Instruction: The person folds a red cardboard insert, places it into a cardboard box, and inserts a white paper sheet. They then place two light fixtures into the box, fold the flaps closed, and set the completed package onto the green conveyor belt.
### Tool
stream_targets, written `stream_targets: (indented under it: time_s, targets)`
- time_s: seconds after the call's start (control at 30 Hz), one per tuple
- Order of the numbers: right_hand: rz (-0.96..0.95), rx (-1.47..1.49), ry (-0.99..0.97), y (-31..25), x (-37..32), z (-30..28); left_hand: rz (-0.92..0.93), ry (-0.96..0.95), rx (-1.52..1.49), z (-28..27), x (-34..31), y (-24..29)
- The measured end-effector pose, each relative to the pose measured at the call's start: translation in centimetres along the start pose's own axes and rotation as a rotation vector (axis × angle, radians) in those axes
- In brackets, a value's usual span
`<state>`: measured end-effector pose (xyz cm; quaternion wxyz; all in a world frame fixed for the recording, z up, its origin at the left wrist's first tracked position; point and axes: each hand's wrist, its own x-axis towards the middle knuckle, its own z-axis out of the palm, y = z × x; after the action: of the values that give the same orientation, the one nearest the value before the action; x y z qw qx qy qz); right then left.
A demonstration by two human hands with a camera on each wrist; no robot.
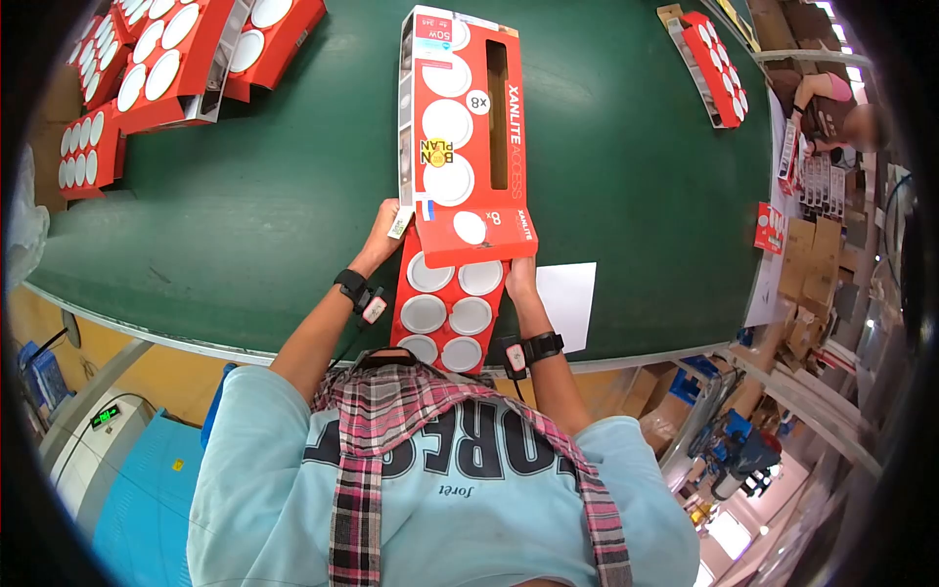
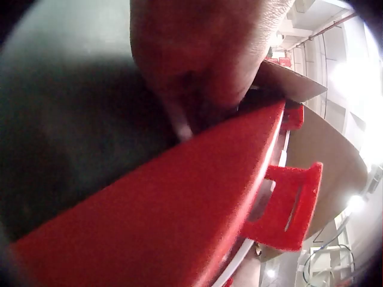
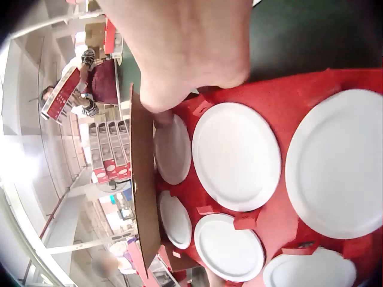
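A red XANLITE box (image 1: pixel 481 157) lies on the green table, its near end open around a red tray (image 1: pixel 447 293) with several white discs. The tray sticks out toward the body. At the box's near left corner, the left hand (image 1: pixel 380 237) grips its side; the right hand (image 1: pixel 522 278) holds the near right corner. The left wrist view has the left hand (image 2: pixel 197 54) at the edge of the red tray (image 2: pixel 161 197), fingertips partly hidden. In the right wrist view, the right hand (image 3: pixel 188 54) bends over the cardboard flap (image 3: pixel 143 179) beside the white discs (image 3: pixel 236 156).
Several red boxes (image 1: pixel 161 78) are piled at the far left of the green table (image 1: pixel 293 176). Another red box (image 1: pixel 719 73) lies at the far right. White paper (image 1: pixel 567 303) is beside the right hand. Another person (image 1: pixel 831 93) is at the right, near cartons (image 1: pixel 817 259).
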<state>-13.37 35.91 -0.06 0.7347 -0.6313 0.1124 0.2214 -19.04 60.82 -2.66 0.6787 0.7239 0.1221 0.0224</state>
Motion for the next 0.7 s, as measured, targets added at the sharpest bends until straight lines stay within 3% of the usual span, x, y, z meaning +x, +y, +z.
stream_targets:
  time_s: [0.2, 0.3, 0.33, 0.43, 0.53, 0.6, 0.7]
  targets:
    - [-0.029, -0.025, -0.006, -3.2, 0.2, 1.3, -0.114, -0.16, -0.071, -1.2, -1.9, 1.8]
    - [-0.034, -0.133, 0.014, -3.6, 0.1, 1.3, -0.388, -0.165, -0.405, -3.1, -3.8, 3.6]
    - [-0.04, -0.165, 0.021, -3.6, 0.1, 1.3, -0.367, -0.2, -0.367, -4.1, -4.2, 4.3]
    - [-0.1, -0.134, 0.008, -3.3, 0.0, 1.2, -0.159, 0.011, 0.12, -4.0, -5.7, 9.1]
    - [-0.098, -0.083, 0.016, -4.1, -0.3, 1.7, 0.217, -0.081, 0.777, -1.9, -5.5, 14.2]
    - [-0.15, -0.058, 0.006, -3.4, -0.1, 1.7, 0.289, -0.176, 0.85, 0.1, -4.7, 14.7]
    - [-0.083, -0.003, -0.025, -3.5, -0.2, 1.5, 0.437, -0.262, 0.974, 2.4, -2.5, 15.1]
